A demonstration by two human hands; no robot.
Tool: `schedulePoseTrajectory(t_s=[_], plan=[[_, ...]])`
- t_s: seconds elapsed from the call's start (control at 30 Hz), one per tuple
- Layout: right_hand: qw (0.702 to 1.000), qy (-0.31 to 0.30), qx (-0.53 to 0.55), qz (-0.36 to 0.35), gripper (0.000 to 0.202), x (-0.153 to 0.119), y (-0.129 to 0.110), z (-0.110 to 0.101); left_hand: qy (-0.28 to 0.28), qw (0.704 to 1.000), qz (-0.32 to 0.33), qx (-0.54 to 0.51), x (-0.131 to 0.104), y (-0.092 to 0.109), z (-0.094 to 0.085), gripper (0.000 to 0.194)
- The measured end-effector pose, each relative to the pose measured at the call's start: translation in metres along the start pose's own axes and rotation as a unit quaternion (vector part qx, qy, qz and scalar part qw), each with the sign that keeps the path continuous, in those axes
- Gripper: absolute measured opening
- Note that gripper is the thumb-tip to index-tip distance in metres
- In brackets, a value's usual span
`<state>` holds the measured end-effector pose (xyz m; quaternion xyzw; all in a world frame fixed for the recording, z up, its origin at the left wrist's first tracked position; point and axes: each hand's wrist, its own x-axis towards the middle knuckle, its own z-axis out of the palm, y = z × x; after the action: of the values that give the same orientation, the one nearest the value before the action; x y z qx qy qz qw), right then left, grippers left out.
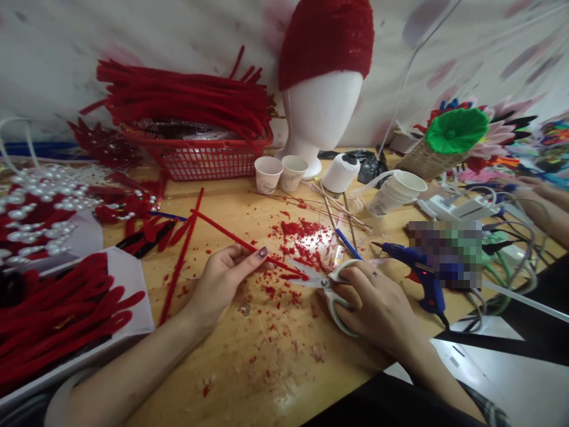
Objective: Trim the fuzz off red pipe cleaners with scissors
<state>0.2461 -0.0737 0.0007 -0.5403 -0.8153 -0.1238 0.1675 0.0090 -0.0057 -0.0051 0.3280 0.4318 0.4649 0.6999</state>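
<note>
My left hand (pixel 229 274) pinches a thin red fuzzy stem (pixel 222 229) between thumb and fingers. The stem slants from upper left down to the right, its right end between the parted blades of white-handled scissors (pixel 326 283). Those scissors are in my right hand (pixel 373 299), with fingers through the handle loops. Red fuzz clippings (pixel 306 237) are scattered on the table around and beyond the blades. A second red stem (pixel 181 267) lies on the table left of my left hand, crossing near the first one's far end.
A red basket (pixel 208 161) of red stems and a white foam head (pixel 320 110) stand behind. Paper cups (pixel 268 174) and a thread spool (pixel 341 172) are nearby. A blue glue gun (pixel 429 276) lies right; a box (pixel 128 284) of red stems sits left. Another person's arm (pixel 544 207) shows far right.
</note>
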Motion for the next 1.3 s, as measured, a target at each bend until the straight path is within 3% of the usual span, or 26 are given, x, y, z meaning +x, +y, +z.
schedulePoseTrajectory(t_s=[0.7, 0.97, 1.3], plan=[[1.000, -0.001, -0.008, -0.011, 0.015, -0.0018, 0.0008, 0.0081, 0.013, 1.000, 0.005, -0.018, 0.0010, -0.0012, 0.0003, 0.014], [1.000, -0.006, 0.019, 0.006, 0.018, 0.0007, -0.0017, 0.0017, 0.031, 0.998, 0.044, 0.008, 0.0010, -0.0031, -0.0013, 0.016], [1.000, -0.006, 0.009, 0.020, 0.016, -0.0040, 0.0012, 0.0050, 0.059, 0.997, 0.003, -0.056, 0.0021, 0.0002, 0.0018, 0.019]])
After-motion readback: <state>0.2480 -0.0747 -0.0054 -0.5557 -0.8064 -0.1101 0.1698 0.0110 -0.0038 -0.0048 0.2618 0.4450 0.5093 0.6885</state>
